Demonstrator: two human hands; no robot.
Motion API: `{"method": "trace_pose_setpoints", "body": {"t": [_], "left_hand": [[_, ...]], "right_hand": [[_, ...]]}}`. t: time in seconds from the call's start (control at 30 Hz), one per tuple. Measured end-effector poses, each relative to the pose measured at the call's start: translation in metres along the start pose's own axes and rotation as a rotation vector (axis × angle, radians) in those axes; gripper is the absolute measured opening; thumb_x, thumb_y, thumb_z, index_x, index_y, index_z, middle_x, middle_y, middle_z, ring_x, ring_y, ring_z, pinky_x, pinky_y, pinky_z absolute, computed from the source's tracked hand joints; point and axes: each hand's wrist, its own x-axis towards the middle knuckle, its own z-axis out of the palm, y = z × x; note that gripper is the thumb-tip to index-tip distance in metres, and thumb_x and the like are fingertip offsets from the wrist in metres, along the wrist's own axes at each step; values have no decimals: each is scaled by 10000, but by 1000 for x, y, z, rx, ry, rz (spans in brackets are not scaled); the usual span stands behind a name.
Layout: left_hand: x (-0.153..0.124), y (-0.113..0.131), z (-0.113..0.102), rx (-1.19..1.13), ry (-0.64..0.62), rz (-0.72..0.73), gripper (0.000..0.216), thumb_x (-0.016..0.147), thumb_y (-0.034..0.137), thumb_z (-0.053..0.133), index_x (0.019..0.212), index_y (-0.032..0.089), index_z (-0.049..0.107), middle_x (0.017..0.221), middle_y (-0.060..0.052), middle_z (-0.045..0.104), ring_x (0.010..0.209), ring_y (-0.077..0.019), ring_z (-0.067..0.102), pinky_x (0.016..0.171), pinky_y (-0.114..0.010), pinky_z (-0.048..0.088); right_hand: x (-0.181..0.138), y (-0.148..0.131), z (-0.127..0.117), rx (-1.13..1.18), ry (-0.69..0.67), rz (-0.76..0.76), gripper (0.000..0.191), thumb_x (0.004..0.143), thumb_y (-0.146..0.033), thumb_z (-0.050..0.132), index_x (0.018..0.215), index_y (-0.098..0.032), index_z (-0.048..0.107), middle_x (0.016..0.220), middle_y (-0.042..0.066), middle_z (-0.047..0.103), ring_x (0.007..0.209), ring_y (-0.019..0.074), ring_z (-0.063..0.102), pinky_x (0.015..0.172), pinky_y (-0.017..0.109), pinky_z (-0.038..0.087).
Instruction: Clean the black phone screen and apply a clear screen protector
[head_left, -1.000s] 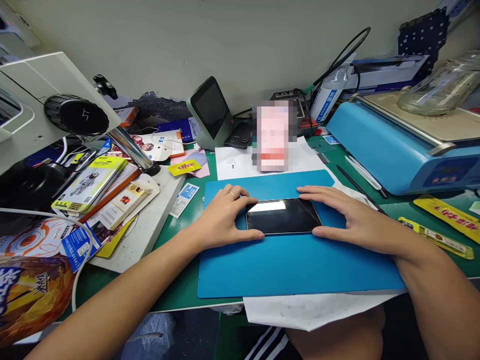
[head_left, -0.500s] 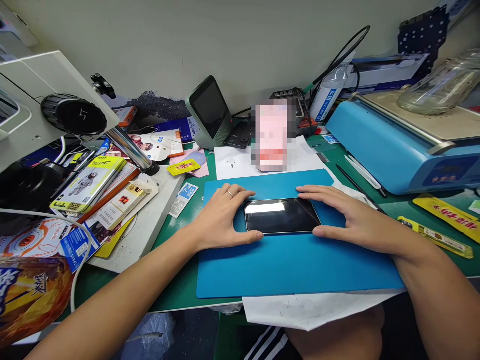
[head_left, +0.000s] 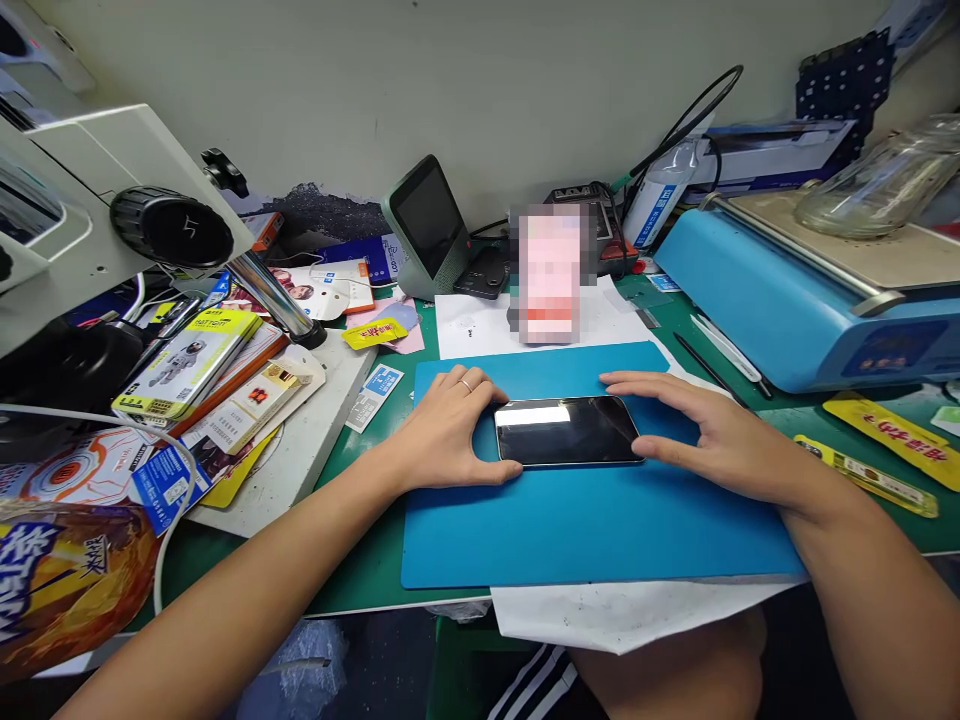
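Note:
A black smartphone (head_left: 566,431) lies flat, screen up, on a blue mat (head_left: 585,520). My left hand (head_left: 442,435) clasps its left end, thumb at the near edge and fingers curled over the far edge. My right hand (head_left: 697,430) grips the right end the same way, thumb near and fingers over the far corner. Both hands rest on the mat.
A microscope arm (head_left: 150,215) and a pile of packets (head_left: 195,370) crowd the left. A small grey screen device (head_left: 427,230) and a blurred pink object (head_left: 551,275) stand behind the mat. A blue machine (head_left: 795,290) fills the right. Yellow sachets (head_left: 870,470) lie near it.
The phone and both hands stay as they were. The view has shifted slightly.

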Motion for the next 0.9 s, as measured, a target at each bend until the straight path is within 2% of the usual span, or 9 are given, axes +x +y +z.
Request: {"method": "trace_pose_setpoints", "body": {"t": [0.1,0.17,0.2,0.27,0.37,0.5,0.6,0.73,0.9], "left_hand": [[1,1,0,-5,-10,-10,572,746,600,743,1128,203,589,1123,-81,593,1067,-306,519,916,-474,456],[1,2,-1,-2,-24,-14,561,752,599,736,1121,203,588,1106,-80,591,1052,-306,517,893,-469,458],[1,3,-2,-2,-30,-13,554,758,596,731,1119,202,586,1101,-79,591,1047,-305,517,890,-468,457],[1,4,-3,-7,-42,-12,540,771,590,723,1117,201,581,1098,-77,594,1041,-300,517,891,-467,451],[0,5,-3,-34,-60,-22,542,785,602,715,1119,198,575,1113,-77,601,1030,-291,515,875,-459,447],[1,4,-4,-65,-70,-33,567,786,629,717,1123,197,574,1112,-77,607,1024,-287,509,862,-446,442],[1,4,-5,-71,-70,-40,555,778,631,726,1103,207,575,1097,-73,606,1022,-288,514,854,-437,444],[1,3,-5,-69,-64,-46,537,762,616,742,1072,214,566,1079,-63,597,1032,-289,517,849,-427,447],[1,2,-3,-58,-42,-34,559,734,616,761,1062,209,562,1058,-55,595,1013,-285,515,848,-425,432]], "right_hand": [[-11,-13,-5,-13,309,47,416,886,-548,621,1253,-360,673,1372,38,657,1309,378,562,1081,577,472],[-22,-20,-11,-80,513,161,382,896,-546,603,1168,-301,712,1240,78,709,1202,383,624,966,529,546],[-26,-22,-13,-126,559,231,394,901,-554,588,1143,-272,720,1186,97,721,1141,382,649,901,507,567],[-32,-22,-18,-217,531,348,454,907,-580,547,1137,-228,719,1134,130,723,1026,376,680,818,489,573],[-32,-12,-18,-297,392,420,541,906,-630,480,1167,-214,707,1154,156,702,933,376,689,794,525,556],[-24,6,-13,-331,325,368,523,918,-653,428,1077,-253,726,1118,144,701,934,381,676,738,537,550],[-18,9,-10,-356,374,301,480,951,-586,407,968,-228,727,1037,147,717,931,371,668,731,519,541],[-10,-21,3,-359,464,144,366,977,-477,464,938,-205,706,969,135,721,951,332,653,781,472,521],[12,-83,32,-204,243,-109,247,1006,-329,493,942,-215,703,964,86,716,924,252,627,798,396,506]]}}
